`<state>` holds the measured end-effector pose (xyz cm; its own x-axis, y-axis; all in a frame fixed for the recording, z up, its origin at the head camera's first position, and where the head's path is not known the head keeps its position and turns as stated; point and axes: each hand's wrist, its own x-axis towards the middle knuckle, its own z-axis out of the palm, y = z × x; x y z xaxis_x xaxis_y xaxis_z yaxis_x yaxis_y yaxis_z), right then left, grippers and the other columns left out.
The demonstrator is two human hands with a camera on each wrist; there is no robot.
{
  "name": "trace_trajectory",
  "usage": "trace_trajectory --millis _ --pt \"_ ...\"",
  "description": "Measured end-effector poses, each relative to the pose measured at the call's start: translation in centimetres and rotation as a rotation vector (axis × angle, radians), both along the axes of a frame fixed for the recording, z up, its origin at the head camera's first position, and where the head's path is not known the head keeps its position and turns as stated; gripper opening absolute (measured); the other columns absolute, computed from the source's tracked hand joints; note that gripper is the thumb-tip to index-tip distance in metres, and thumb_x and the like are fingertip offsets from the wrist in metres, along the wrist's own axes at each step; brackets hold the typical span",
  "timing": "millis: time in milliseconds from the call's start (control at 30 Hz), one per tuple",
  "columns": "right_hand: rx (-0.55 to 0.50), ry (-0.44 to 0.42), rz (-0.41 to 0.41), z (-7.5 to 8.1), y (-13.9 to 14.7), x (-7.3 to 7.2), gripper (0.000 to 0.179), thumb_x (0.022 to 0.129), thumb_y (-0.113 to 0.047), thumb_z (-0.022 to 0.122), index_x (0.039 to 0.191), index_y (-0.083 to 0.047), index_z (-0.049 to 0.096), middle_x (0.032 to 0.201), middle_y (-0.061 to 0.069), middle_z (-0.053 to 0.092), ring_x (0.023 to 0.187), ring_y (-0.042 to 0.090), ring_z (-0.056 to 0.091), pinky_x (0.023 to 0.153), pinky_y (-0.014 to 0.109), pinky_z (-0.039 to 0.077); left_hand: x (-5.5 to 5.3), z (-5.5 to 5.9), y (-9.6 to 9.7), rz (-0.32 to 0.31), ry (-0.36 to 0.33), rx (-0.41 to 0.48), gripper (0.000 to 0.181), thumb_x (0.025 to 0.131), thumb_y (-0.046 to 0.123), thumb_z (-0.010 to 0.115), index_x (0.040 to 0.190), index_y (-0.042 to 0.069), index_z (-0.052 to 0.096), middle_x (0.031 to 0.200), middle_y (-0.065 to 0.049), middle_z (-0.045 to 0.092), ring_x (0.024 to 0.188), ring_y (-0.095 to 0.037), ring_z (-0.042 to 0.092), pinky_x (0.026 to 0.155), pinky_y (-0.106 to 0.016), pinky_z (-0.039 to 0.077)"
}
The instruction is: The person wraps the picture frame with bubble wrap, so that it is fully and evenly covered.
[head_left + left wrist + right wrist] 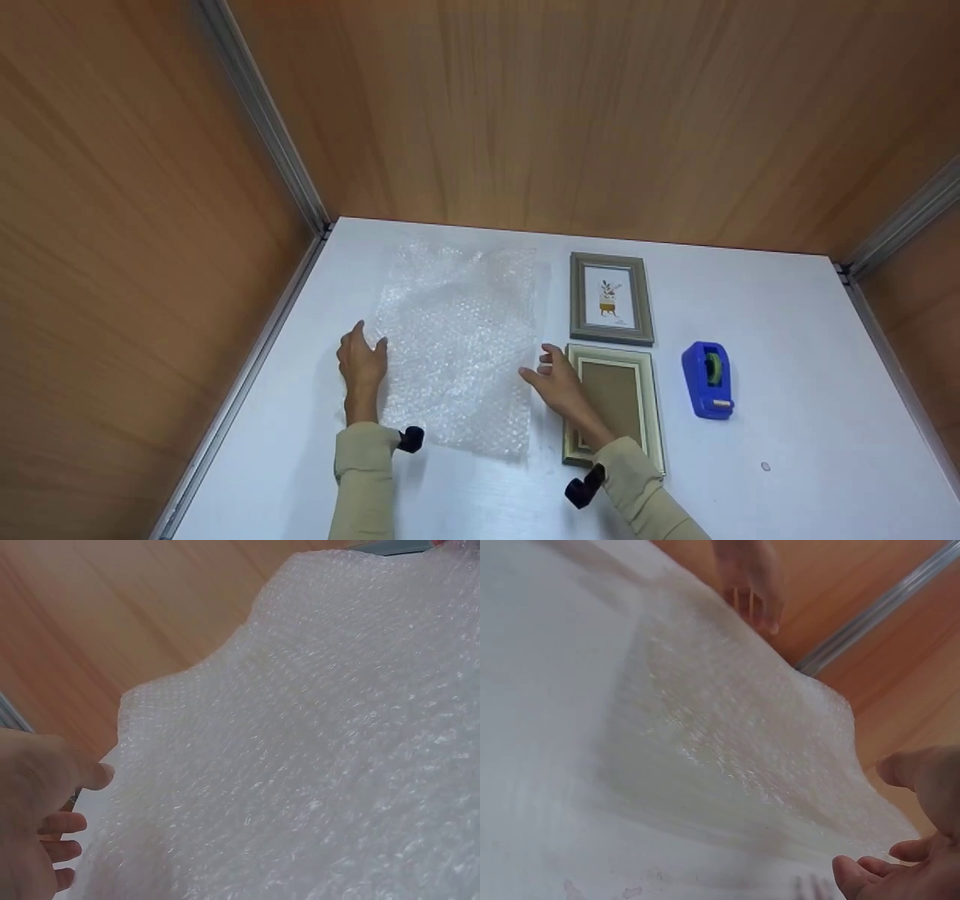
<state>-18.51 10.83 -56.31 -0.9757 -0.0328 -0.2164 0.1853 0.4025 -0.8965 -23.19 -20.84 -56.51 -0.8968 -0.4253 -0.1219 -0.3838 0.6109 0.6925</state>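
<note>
A rectangular sheet of bubble wrap [457, 345] lies on the white table. My left hand [362, 365] is beside its left edge, thumb toward the sheet; in the left wrist view the thumb and fingers stand apart with nothing between them. Near the opposite edge, my right hand [559, 384] has its fingers loosely bent and thumb spread, holding nothing. The sheet's edge rises in a wavy line in the right wrist view. Below my right hand and forearm, partly hidden, is a pale-rimmed photo frame [624, 390] with a brown panel.
A grey photo frame [611, 296] with a small plant picture lies behind the pale one. Farther right stands a blue tape dispenser [705, 386] with a green roll. A small round bit [765, 466] is near the front right. Wooden walls [525, 112] enclose the table's back and sides.
</note>
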Motion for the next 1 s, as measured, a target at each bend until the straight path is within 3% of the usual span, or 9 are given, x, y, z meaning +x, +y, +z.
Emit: trace_trajectory --millis 233,567,800,1000 --pt "0.026 0.016 0.065 -0.6 -0.3 0.5 0.063 0.088 -0.015 0.059 0.139 0.004 0.028 0.128 0.024 0.045 0.113 0.037 0.051 0.088 0.045 0.048 0.6 0.1 -1.0 -0.011 -0.092 0.036 0.050 0.092 0.010 0.046 0.139 0.000 0.032 0.138 -0.025 0.034 0.127 -0.042 0.031 0.103 -0.055 0.029" --pt "0.084 0.040 0.144 -1.5 -1.0 1.4 0.067 0.084 -0.002 0.056 0.141 0.005 0.023 0.119 0.020 0.048 0.091 0.025 0.056 0.069 0.033 0.051 0.3 -0.4 -1.4 -0.026 -0.074 0.046 0.048 0.085 -0.006 0.042 0.133 -0.003 0.040 0.127 -0.025 0.045 0.121 -0.038 0.041 0.101 -0.046 0.036" --pt "0.117 0.067 0.127 -1.8 -1.5 2.3 0.068 0.084 -0.002 0.056 0.141 0.006 0.021 0.116 0.017 0.049 0.091 0.023 0.054 0.077 0.037 0.049 -0.6 -0.6 -1.5 -0.022 -0.076 0.073 0.048 0.087 -0.005 0.042 0.134 0.000 0.042 0.134 -0.022 0.043 0.127 -0.037 0.035 0.106 -0.046 0.031" --pt "0.137 0.105 0.132 -1.6 -2.0 3.1 0.071 0.081 -0.002 0.058 0.139 0.011 0.021 0.110 0.016 0.050 0.084 0.019 0.053 0.070 0.031 0.049 -0.9 -0.4 -1.9 -0.025 -0.098 0.080 0.048 0.087 -0.006 0.042 0.134 0.002 0.043 0.137 -0.020 0.041 0.129 -0.037 0.033 0.107 -0.046 0.029"
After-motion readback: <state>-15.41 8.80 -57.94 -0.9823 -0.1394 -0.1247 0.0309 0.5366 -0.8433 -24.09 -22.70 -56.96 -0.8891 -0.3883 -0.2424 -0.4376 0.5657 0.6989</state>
